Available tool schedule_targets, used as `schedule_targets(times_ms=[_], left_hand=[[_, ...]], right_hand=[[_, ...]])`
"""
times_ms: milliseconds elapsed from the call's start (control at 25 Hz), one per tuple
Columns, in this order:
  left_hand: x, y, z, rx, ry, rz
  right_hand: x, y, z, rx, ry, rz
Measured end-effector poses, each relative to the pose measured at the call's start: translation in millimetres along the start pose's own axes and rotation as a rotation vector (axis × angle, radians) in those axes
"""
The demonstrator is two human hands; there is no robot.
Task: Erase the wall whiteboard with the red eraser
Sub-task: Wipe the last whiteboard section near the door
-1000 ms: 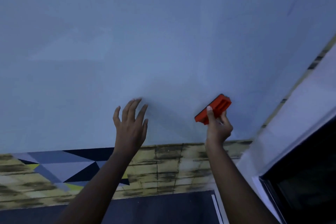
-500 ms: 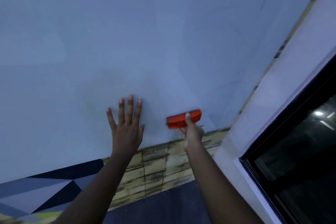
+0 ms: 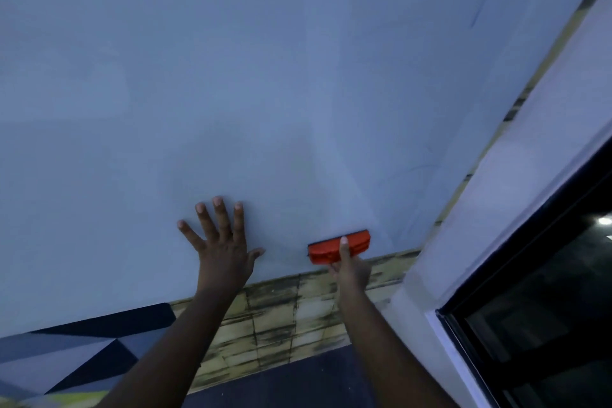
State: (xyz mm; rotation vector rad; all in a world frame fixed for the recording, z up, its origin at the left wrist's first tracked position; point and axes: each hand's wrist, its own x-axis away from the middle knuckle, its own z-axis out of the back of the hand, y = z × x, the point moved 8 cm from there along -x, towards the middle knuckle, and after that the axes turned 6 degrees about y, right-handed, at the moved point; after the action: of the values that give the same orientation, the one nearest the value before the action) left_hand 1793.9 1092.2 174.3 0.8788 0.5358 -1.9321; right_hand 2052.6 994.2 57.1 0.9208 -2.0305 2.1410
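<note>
- One patterned wall strip [image 3: 73,354], lower left: grey, dark blue and yellow triangles below the board.
- One whiteboard [image 3: 231,76], filling most of the view; one faint blue stroke shows near its upper right edge, and faint curved marks lie above and right of the eraser.
- One left hand [image 3: 223,250], flat against the whiteboard near its bottom edge; five fingers spread and straight, grasping nothing.
- One band of yellowish, dark-streaked tiles [image 3: 275,318], running under the board's lower edge, behind both forearms.
- One red eraser [image 3: 326,248], lying roughly level against the board just above its bottom edge, near the lower right corner and apart from the left hand.
- One right hand [image 3: 351,270], gripping the eraser from below; one finger lies across its red back, the rest curl beneath.
- One pale wall section [image 3: 530,182], right of the board.
- One dark window [image 3: 546,325], black-framed, far right; one small light reflection in the glass.
</note>
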Motion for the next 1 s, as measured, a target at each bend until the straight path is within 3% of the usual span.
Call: schedule_targets(times_ms=[80,200,320,440,520,680,840,1000], left_hand=[[3,3,-4,-0.028,0.004,-0.019],[9,-1,-8,-0.065,-0.039,-0.007],[10,2,-5,-0.087,-0.046,0.023],[24,17,5,-0.028,-0.029,0.145],[34,34,13,0.024,-0.012,0.185],[7,73,29,0.017,0.053,0.076],[-32,87,26,-0.029,0.032,0.049],[-30,78,-6,-0.061,-0.092,0.028]], right_hand=[[-3,36,-2,0.140,-0.077,-0.019],[-5,54,-5,0.106,-0.129,-0.102],[-11,28,-1,-0.004,-0.118,-0.069],[-20,-22,14,-0.006,-0.050,0.116],[-31,-38,22,-0.055,-0.042,0.110],[-59,-53,44,-0.106,0.054,0.103],[-113,-42,67,-0.254,0.109,-0.159],[-140,-26,79,-0.344,0.024,-0.328]])
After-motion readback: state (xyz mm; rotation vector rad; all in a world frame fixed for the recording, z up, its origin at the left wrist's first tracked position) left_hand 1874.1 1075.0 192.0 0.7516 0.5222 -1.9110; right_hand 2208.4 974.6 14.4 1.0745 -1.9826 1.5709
